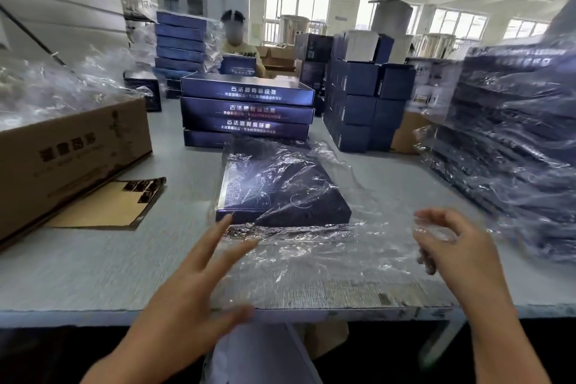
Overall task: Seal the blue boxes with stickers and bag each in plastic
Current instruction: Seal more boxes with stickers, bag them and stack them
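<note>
We have one blue box bagged near the front edge of the desk, left hand fingers spread, right hand curled, its hold unclear; the unbagged stack behind waits.

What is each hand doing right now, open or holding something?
Left hand: open, fingers spread, holding nothing.
Right hand: fingers curled at the plastic bag; grip cannot be told.

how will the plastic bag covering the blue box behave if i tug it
Likely floppy: the plastic bag lies crinkled on the table past the blue box. Probably slippery, given its glossy glints, so the box may slide against it. It looks thin; a hard tug might tear it.
</note>
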